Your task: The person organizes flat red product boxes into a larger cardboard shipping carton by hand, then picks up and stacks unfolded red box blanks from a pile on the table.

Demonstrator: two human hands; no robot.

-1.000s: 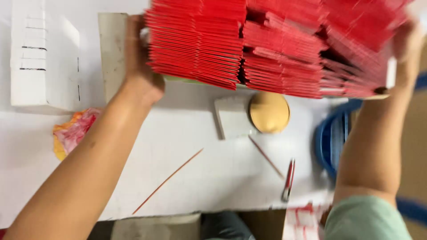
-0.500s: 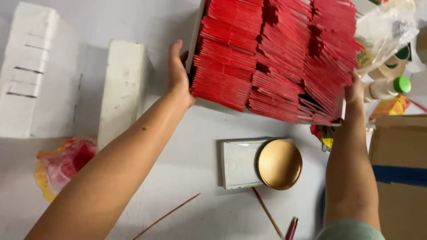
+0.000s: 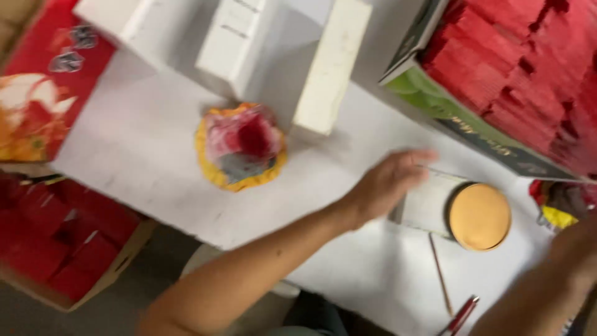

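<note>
My left hand (image 3: 388, 183) lies low over the white table (image 3: 143, 162), fingers spread and empty, its fingertips at the edge of a flat white pad (image 3: 426, 202). A round gold lid (image 3: 479, 216) rests on that pad. At the lower right edge my right hand (image 3: 575, 249) is blurred and only partly visible, so its fingers cannot be read. A green-sided box (image 3: 472, 124) packed with red packets (image 3: 535, 74) stands on the table at the upper right, apart from both hands.
A crumpled red and yellow plastic bag (image 3: 241, 146) lies mid-table. White foam blocks (image 3: 333, 68) stand behind it. A thin stick (image 3: 439, 274) and a red pen (image 3: 460, 316) lie near the front edge. A cardboard box of red packets (image 3: 62, 249) sits below left.
Both hands have let go of the box of red packets, which now rests on the table. My left hand has dropped toward the white pad; the view has swung left.
</note>
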